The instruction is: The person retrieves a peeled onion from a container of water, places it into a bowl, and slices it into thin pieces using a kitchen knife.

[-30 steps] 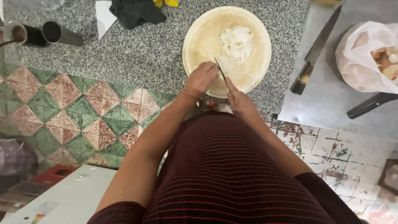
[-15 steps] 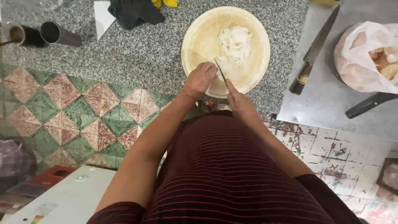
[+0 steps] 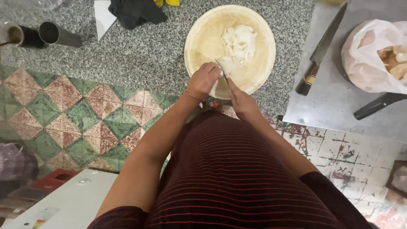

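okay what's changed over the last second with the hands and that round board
Almost nothing. The left hand still steadies the pale piece at the near edge of the round board, and the right hand still holds the small knife against it. The sliced pile and the big knife lie as before.

Round board [image 3: 199, 42] on the counter [image 3: 127, 55]; large knife [image 3: 324, 46] to its right.

Head camera looks steeply down, close above the counter [image 3: 127, 55].
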